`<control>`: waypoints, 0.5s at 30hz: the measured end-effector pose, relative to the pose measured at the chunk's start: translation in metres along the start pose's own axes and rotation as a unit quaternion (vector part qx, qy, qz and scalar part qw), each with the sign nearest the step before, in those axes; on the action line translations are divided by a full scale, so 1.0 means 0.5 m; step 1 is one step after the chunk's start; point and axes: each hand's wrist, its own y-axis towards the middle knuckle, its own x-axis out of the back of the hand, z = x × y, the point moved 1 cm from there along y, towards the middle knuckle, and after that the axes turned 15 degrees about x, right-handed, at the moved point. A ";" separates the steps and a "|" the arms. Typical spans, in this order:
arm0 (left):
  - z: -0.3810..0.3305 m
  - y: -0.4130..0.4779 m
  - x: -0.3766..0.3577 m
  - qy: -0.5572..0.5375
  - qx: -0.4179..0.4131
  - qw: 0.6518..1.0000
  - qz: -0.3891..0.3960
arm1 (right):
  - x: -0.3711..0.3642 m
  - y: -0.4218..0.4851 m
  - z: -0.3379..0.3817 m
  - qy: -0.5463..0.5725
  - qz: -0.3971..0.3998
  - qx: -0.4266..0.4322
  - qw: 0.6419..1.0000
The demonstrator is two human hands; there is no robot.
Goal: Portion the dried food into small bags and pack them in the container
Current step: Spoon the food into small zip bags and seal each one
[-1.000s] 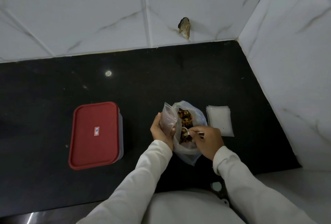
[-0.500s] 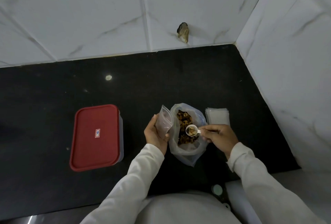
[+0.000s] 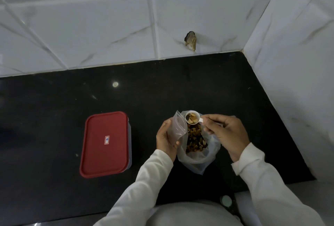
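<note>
Above the big bag (image 3: 197, 160), the right hand (image 3: 228, 132) pinches the scoop (image 3: 192, 117), handle pointing right; left hand (image 3: 164, 141) grips the small bag (image 3: 177, 128).

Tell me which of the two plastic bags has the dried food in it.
The big bag open on the counter under the scoop; the small zip bag in the left hand looks empty.

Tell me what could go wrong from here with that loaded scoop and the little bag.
1. The loaded scoop sits at the rim of the small bag, whose mouth looks narrow; pieces may spill onto the black counter or back into the large bag.
2. The left hand grips the small bag low down, so its thin top may fold as the right hand tips the scoop.
3. The container has its red lid on, and both hands are busy.
</note>
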 end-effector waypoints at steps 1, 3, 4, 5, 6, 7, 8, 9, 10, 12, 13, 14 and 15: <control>-0.001 -0.001 0.000 0.006 -0.003 1.000 0.000 | -0.006 0.003 0.003 -0.008 0.009 0.010 1.000; -0.003 -0.005 -0.003 0.012 -0.006 1.000 0.004 | -0.016 0.007 0.006 -0.045 0.019 0.036 0.998; -0.004 -0.008 -0.005 0.014 -0.005 1.000 0.003 | -0.020 0.008 0.009 -0.065 0.021 0.050 0.996; -0.004 -0.010 -0.007 0.014 -0.003 1.000 0.000 | -0.023 0.009 0.010 -0.085 0.026 0.065 0.994; -0.005 -0.011 -0.009 0.013 -0.001 1.000 -0.004 | -0.025 0.010 0.009 -0.112 0.033 0.085 0.990; -0.007 -0.012 -0.010 0.011 0.001 1.000 -0.006 | -0.029 0.011 0.009 -0.141 0.043 0.104 0.984; -0.007 -0.011 -0.011 0.010 0.002 1.000 -0.007 | -0.034 0.011 0.010 -0.177 0.051 0.127 0.975; -0.008 -0.010 -0.011 0.010 0.002 1.000 -0.006 | -0.038 0.011 0.009 -0.214 0.062 0.153 0.963; -0.009 -0.008 -0.011 0.008 0.002 1.000 -0.004 | -0.042 0.011 0.007 -0.249 0.070 0.188 0.948; -0.010 -0.006 -0.011 -0.005 0.006 1.000 0.005 | -0.050 0.012 0.001 -0.294 0.081 0.251 0.919; -0.011 -0.006 -0.012 -0.012 0.008 1.000 0.007 | -0.058 0.012 -0.005 -0.306 0.085 0.273 0.908; -0.012 -0.006 -0.012 -0.017 0.011 1.000 0.007 | -0.062 0.013 -0.010 -0.323 0.081 0.287 0.898; -0.013 -0.006 -0.013 -0.022 0.015 1.000 0.005 | -0.069 0.018 -0.011 -0.334 0.060 0.291 0.894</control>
